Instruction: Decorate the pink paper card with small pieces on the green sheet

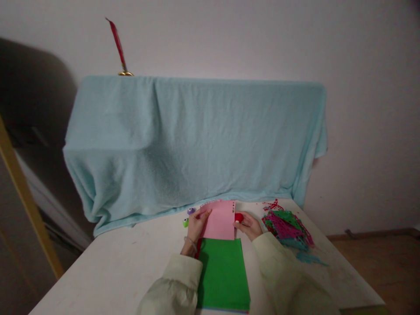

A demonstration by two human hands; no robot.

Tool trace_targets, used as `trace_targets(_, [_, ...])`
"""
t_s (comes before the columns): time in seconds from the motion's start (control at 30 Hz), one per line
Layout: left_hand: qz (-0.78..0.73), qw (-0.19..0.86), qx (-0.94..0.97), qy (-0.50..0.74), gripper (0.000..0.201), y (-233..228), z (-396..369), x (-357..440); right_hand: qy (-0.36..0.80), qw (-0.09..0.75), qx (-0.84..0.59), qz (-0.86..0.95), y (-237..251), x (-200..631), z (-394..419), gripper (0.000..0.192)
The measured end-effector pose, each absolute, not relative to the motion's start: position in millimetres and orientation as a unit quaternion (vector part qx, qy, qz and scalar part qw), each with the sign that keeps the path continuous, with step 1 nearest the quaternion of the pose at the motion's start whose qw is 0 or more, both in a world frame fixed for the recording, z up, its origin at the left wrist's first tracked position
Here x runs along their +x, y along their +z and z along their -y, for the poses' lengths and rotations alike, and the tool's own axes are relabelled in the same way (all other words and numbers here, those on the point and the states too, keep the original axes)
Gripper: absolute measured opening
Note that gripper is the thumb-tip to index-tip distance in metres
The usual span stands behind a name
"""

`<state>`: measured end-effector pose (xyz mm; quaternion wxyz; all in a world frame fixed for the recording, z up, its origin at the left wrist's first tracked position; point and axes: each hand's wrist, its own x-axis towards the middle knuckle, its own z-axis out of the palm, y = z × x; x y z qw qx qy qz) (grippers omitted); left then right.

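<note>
My left hand (197, 222) pinches a sheet of pink paper (219, 223) by its left side. Small cut-out holes run along the sheet's top edge and the upper part of its right edge. In my right hand (250, 224) is a small red craft paper punch (239, 217), set against the paper's right edge. Below the pink sheet lies a stack of coloured paper with a green sheet (224, 273) on top. A purple punch (190, 211) and a green punch (185, 222) stand just left of my left hand.
Punched paper scraps (287, 227) in pink, green, red and blue lie piled right of my right hand on the white table (114, 258). A light blue cloth (210, 135) drapes over something at the back. A red ribbon (117, 43) rises above it.
</note>
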<state>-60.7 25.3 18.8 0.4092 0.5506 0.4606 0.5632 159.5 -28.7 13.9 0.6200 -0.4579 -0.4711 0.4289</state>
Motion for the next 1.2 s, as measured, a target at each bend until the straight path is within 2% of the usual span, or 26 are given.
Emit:
trace_targets(0.33, [-0.451,0.393,0.576,0.556,0.038,23.6,-21.7,-60.1,0.478,0.593,-0.467,0.449,19.8,158.3,31.1,0.052])
trace_targets(1.2, [-0.451,0.421,0.576,0.536,0.039,24.3,-20.5,-59.8,0.467,0.597,-0.470,0.453,23.9,156.7,31.7,0.049])
